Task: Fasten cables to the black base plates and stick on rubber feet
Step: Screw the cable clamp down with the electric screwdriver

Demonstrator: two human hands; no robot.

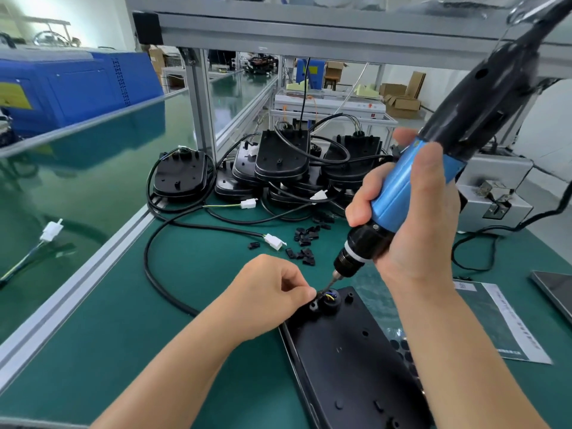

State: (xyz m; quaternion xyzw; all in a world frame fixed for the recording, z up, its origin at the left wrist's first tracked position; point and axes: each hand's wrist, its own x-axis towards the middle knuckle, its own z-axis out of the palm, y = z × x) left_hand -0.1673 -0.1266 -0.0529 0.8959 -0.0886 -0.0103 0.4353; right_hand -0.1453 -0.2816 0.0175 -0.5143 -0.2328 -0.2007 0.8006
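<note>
A black base plate (349,360) lies on the green mat in front of me. A black cable (161,274) loops from its far end, where coloured wires show in a round socket. My left hand (266,295) pinches the cable clamp at that socket with curled fingers. My right hand (411,209) grips a blue and black electric screwdriver (399,193), tilted, with its bit tip down at the clamp beside my left fingertips. A sheet of black rubber feet (405,348) lies partly under my right forearm.
Stacked black base plates with cables (278,162) stand at the back. Several small black clamps (305,239) lie scattered on the mat, near white connectors (274,241). A grey screw feeder box (492,196) sits at the right. An aluminium rail (93,267) borders the mat on the left.
</note>
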